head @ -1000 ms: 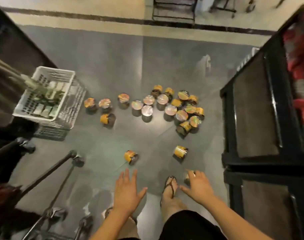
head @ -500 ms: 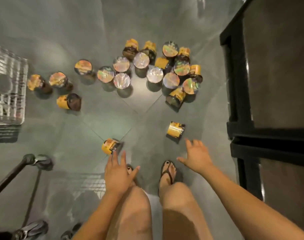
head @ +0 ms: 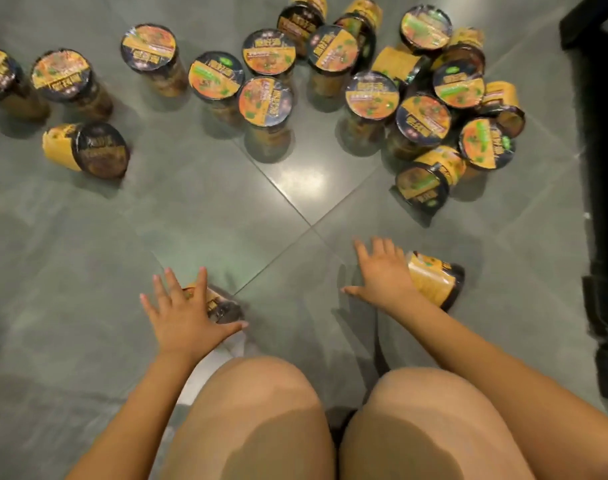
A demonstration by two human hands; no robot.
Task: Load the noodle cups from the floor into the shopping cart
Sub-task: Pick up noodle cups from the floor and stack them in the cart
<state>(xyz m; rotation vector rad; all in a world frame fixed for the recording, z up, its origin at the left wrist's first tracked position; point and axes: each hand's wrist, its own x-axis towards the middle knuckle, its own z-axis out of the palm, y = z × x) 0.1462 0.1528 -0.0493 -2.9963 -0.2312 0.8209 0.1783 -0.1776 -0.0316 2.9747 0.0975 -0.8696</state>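
While the fingers (head: 201,284) of the left hand (head: 184,317) are spreading wide and straight, they are reaching over a tipped noodle cup (head: 222,308) that is lying on its side on the grey floor (head: 209,209). I cannot tell if they are touching it, but they are not curling round it. The fingers (head: 363,252) of the right hand (head: 384,277) are spreading out flat too, and this hand is covering the near end of a second tipped cup (head: 434,282), which is lying on the floor with its far end sticking out to the right. Both arms are stretching out past two bare knees (head: 257,410). Farther out, a big bunch of noodle cups (head: 423,117) is sitting on the floor, most standing up with their lids showing and a few lying down. More cups are standing off to the left, and one yellow cup (head: 87,148) is lying on its side near them. A black shelf (head: 604,133) is standing along the right edge.
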